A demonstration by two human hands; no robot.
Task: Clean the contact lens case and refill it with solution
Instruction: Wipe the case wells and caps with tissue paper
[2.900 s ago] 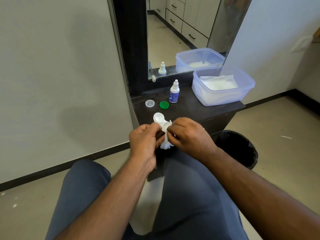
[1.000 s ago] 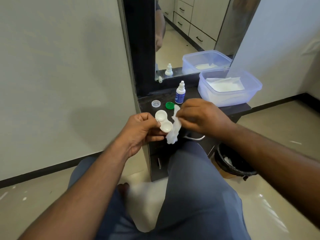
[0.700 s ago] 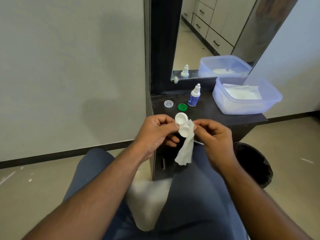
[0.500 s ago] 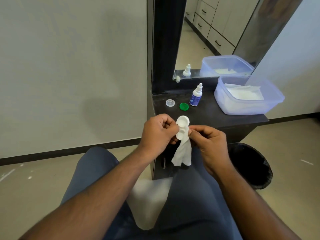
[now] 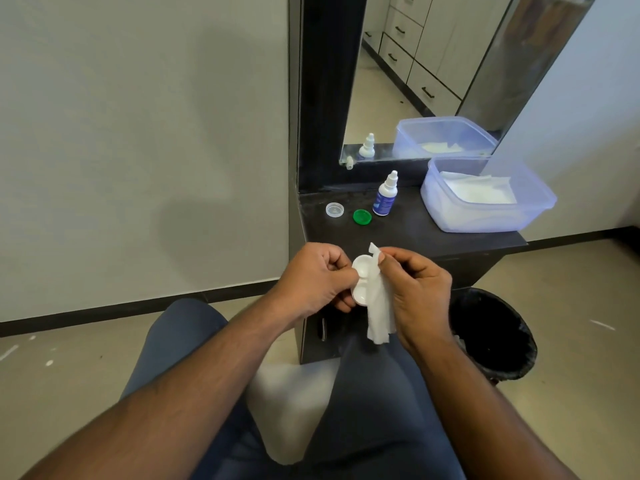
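My fingers (image 5: pixel 341 271) on the left hand (image 5: pixel 313 278) are curled round the side of the contact lens case (image 5: pixel 360 280), pinching it so that both open wells face up toward me and stay steady over my lap, just in front of the bench (image 5: pixel 415 233). The right hand (image 5: pixel 415 289) has its thumb and forefinger closed on the upper end of a white tissue (image 5: pixel 377 306), which lies against the right edge of the case while the rest hangs loose below; I hold it high like that, I judge, so that a clean corner can be worked into a well without the bulk getting in the way. I keep the case in the air and not on the bench because the wiping hand needs something firm to push against. The two caps, a clear cap (image 5: pixel 335 209) and a green cap (image 5: pixel 362 216), lie apart on the bench near the solution bottle (image 5: pixel 385 199), out of the way until the wells are dry and filled. The bottle stands upright within easy reach for the refill, which has not begun. The plastic tub (image 5: pixel 540 209) of fresh tissues sits at the right end of the bench, and the black bin (image 5: pixel 495 337) stands on the floor below my right hand, handy for dropping the used tissue.
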